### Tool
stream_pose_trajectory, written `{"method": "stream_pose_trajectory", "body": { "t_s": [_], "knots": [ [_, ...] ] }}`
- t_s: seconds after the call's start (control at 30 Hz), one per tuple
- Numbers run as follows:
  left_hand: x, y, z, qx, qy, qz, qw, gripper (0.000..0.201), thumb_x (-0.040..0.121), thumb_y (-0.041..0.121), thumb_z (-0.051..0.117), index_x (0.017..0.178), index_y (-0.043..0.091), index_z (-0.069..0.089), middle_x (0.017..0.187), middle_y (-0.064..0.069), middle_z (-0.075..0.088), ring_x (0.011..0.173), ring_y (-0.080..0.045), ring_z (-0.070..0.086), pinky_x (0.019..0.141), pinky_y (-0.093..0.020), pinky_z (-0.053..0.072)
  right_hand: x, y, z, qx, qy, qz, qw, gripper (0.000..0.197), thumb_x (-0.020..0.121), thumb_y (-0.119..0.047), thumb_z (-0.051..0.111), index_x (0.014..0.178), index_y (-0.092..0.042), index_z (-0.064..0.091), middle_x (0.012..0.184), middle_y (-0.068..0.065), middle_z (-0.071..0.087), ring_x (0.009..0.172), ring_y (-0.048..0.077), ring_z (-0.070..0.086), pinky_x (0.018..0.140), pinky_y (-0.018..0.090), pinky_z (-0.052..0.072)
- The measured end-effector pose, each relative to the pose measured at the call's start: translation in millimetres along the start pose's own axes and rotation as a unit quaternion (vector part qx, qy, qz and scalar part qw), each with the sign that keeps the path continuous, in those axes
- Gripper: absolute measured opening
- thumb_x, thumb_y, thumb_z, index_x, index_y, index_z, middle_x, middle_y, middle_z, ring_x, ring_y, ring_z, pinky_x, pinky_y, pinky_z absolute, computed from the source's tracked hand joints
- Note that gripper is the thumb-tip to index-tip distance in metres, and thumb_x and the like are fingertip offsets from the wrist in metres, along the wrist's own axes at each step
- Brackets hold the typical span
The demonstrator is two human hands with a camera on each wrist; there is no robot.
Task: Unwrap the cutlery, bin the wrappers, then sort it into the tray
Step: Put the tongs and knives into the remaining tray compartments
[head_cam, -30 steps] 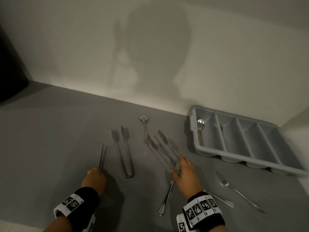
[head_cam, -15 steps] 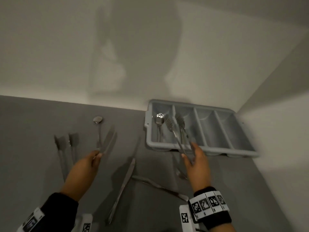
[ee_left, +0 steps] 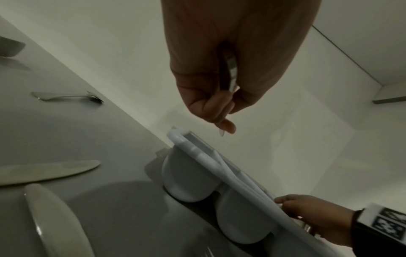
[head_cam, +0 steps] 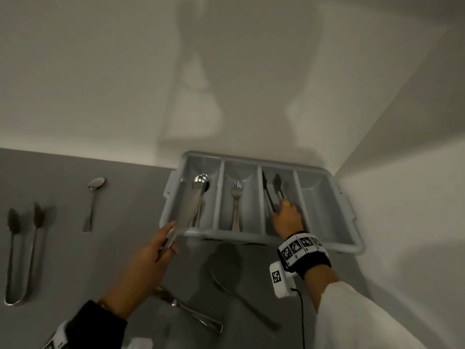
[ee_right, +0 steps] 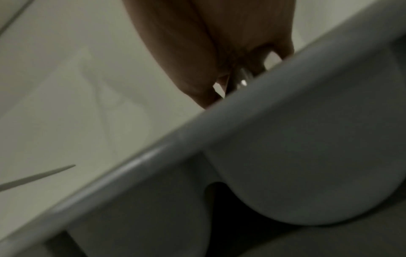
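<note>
The grey four-compartment tray (head_cam: pixel 334 238) sits against the back wall. Its leftmost slot holds spoons (head_cam: pixel 201 183) and the second holds a fork (head_cam: pixel 236 195). My right hand (head_cam: pixel 286 217) reaches into the third slot and grips a pair of tongs (head_cam: pixel 273 195) by the hinge end, tips toward the wall. My left hand (head_cam: pixel 171 238) pinches a table knife (head_cam: pixel 186 210) by its handle, with the blade slanting over the front rim of the leftmost slot. In the left wrist view the knife handle (ee_left: pixel 231 69) shows between thumb and fingers. The fourth slot is empty.
On the grey counter lie a spoon (head_cam: pixel 94 197) and a second pair of tongs (head_cam: pixel 22 255) at the left. Two more pieces of cutlery (head_cam: pixel 191 311) (head_cam: pixel 244 303) lie in front of the tray. White walls meet in a corner right behind the tray.
My right hand lifted the tongs off the counter and carried them right into the third slot. My left hand picked up the knife and brought it to the tray's left end.
</note>
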State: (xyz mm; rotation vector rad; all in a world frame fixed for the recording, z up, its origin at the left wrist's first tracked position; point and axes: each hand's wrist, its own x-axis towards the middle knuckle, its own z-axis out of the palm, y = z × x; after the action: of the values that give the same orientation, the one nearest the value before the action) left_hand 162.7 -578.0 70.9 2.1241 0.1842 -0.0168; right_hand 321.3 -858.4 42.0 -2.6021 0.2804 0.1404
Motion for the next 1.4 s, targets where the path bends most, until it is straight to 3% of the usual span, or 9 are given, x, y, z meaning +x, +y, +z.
{"method": "stream_pose_trajectory", "body": {
  "t_s": [0.13, 0.4, 0.5, 0.73, 0.83, 0.97, 1.13, 1.2, 1.4],
  "knots": [
    [3, 5, -1, 0.034, -0.010, 0.018, 0.999, 0.051, 0.077, 0.025, 0.042, 0.093, 0.073, 0.042, 0.092, 0.040, 0.057, 0.082, 0.009, 0.057, 0.069, 0.000, 0.039, 15, 2, 16, -0.044, -0.061, 0.019, 0.997, 0.036, 0.088, -0.003, 0.040, 0.124, -0.005, 0.044, 0.131, 0.027, 0.041, 0.118, 0.043, 0.043, 0.098, 0.045, 0.040],
    [26, 65, 15, 0.012, -0.063, 0.089, 0.994, 0.042, 0.076, 0.031, 0.045, 0.099, 0.065, 0.051, 0.090, 0.048, 0.055, 0.079, 0.023, 0.053, 0.071, 0.006, 0.036, -4, 9, -7, 0.021, -0.020, -0.063, 0.998, 0.040, 0.084, -0.020, 0.060, 0.121, -0.010, 0.048, 0.126, 0.013, 0.050, 0.116, 0.029, 0.048, 0.101, 0.042, 0.042],
    [48, 104, 45, -0.028, -0.130, 0.136, 0.982, 0.054, 0.067, 0.041, 0.036, 0.121, 0.039, 0.041, 0.093, 0.033, 0.060, 0.069, 0.017, 0.054, 0.064, 0.003, 0.040, -33, 28, -29, 0.100, 0.072, -0.125, 0.984, 0.037, 0.083, -0.018, 0.061, 0.118, -0.013, 0.052, 0.124, 0.010, 0.052, 0.113, 0.025, 0.050, 0.101, 0.041, 0.043],
    [102, 183, 162, -0.165, -0.305, 0.001, 0.938, 0.045, 0.089, -0.014, 0.033, 0.133, -0.003, 0.037, 0.116, -0.008, 0.048, 0.059, -0.007, 0.064, 0.056, -0.020, 0.059, -124, 106, -39, 0.127, 0.138, -0.100, 0.977, 0.031, 0.085, -0.032, 0.046, 0.109, -0.018, 0.059, 0.115, 0.004, 0.059, 0.106, 0.019, 0.054, 0.096, 0.027, 0.040],
    [121, 202, 211, -0.176, -0.332, -0.033, 0.926, 0.028, 0.088, -0.014, 0.036, 0.111, -0.005, 0.049, 0.103, -0.011, 0.048, 0.087, -0.027, 0.064, 0.065, -0.031, 0.060, -153, 140, -31, 0.124, 0.134, -0.046, 0.982, 0.032, 0.082, -0.029, 0.046, 0.108, -0.018, 0.061, 0.115, 0.004, 0.059, 0.105, 0.020, 0.055, 0.094, 0.029, 0.043],
    [139, 208, 264, -0.006, -0.332, -0.002, 0.943, 0.027, 0.084, -0.004, 0.052, 0.062, 0.012, 0.048, 0.072, -0.009, 0.055, 0.087, -0.031, 0.062, 0.080, -0.041, 0.054, -186, 177, -27, 0.154, 0.127, -0.027, 0.979, 0.022, 0.076, -0.014, 0.053, 0.095, -0.014, 0.065, 0.100, -0.012, 0.054, 0.094, -0.011, 0.045, 0.084, -0.007, 0.026],
    [146, 194, 300, 0.233, -0.359, 0.021, 0.904, 0.030, 0.089, 0.010, 0.051, 0.113, -0.006, 0.058, 0.121, -0.022, 0.061, 0.113, -0.035, 0.057, 0.067, -0.025, 0.047, -211, 217, -21, 0.163, 0.115, 0.001, 0.980, 0.029, 0.076, -0.033, 0.043, 0.093, -0.022, 0.065, 0.097, -0.006, 0.061, 0.091, 0.003, 0.053, 0.084, -0.005, 0.029],
    [146, 195, 304, 0.314, -0.359, 0.048, 0.878, 0.029, 0.091, 0.016, 0.050, 0.110, -0.003, 0.060, 0.127, -0.019, 0.057, 0.116, -0.033, 0.054, 0.087, -0.031, 0.046, -218, 225, -21, 0.166, 0.115, 0.016, 0.979, 0.027, 0.074, -0.032, 0.044, 0.092, -0.025, 0.063, 0.096, -0.001, 0.065, 0.089, 0.005, 0.054, 0.084, -0.003, 0.030],
    [150, 183, 311, 0.319, -0.340, 0.100, 0.879, 0.021, 0.085, 0.009, 0.057, 0.100, -0.004, 0.064, 0.117, -0.023, 0.063, 0.101, -0.032, 0.060, 0.090, -0.037, 0.047, -226, 210, -23, 0.148, 0.135, 0.022, 0.980, 0.031, 0.074, -0.032, 0.043, 0.090, -0.020, 0.066, 0.095, -0.009, 0.059, 0.092, 0.005, 0.051, 0.085, -0.009, 0.025]
  ]
}}
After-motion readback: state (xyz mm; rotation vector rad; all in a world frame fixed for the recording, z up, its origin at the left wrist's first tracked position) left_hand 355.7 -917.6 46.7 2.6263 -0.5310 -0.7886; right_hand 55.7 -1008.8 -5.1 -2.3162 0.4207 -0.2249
